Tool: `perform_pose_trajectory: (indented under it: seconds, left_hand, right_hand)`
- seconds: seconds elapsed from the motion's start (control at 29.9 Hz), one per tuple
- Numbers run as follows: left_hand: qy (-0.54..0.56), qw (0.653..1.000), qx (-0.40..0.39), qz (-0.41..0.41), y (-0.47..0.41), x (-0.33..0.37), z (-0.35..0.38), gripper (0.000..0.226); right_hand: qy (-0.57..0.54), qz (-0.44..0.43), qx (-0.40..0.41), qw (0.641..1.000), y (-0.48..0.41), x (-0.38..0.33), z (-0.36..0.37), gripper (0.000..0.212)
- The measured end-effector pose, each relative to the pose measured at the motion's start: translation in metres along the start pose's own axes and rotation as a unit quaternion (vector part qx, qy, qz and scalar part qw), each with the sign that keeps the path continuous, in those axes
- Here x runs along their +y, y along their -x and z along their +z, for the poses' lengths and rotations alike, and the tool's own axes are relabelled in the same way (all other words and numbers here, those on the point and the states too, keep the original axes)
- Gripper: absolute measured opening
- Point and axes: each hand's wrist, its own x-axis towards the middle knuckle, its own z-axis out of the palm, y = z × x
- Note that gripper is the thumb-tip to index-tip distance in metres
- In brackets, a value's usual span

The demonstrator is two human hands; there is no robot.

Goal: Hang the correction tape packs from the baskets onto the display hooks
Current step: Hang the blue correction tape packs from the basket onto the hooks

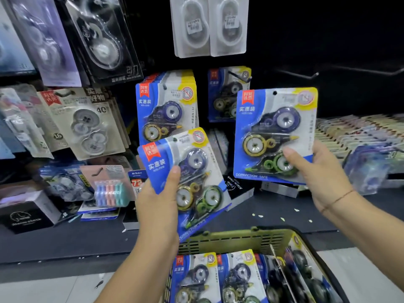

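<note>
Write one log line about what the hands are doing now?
left hand: holds tilted pack | right hand: holds upright pack | basket: more packs

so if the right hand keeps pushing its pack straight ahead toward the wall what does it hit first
Probably the hanging pack on the hook just behind and left of the pack in the right hand. They overlap in the picture, though the gap between them is unclear. Further right, only dark wall and a bare hook.

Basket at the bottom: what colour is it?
Olive green basket with slotted walls and a dark rim; only the head view shows it.
</note>
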Motion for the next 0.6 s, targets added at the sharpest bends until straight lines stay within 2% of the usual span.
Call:
perform_pose_trajectory:
  seconds: [0.2,0.3,0.6]
  left_hand:
    - [0.023,0.999,0.026,-0.007,-0.007,0.003,-0.001,0.013]
    - [0.021,0.999,0.021,-0.012,-0.008,0.001,-0.003,0.008]
    - [0.011,1.000,0.014,-0.009,-0.010,0.000,-0.004,0.006]
  right_hand:
    - [0.026,-0.017,-0.014,0.999,-0.041,-0.020,0.011,0.015]
    - [0.024,0.009,-0.033,0.999,-0.053,-0.022,0.019,0.025]
    - [0.011,0.050,-0.056,0.997,-0.064,-0.020,0.024,0.032]
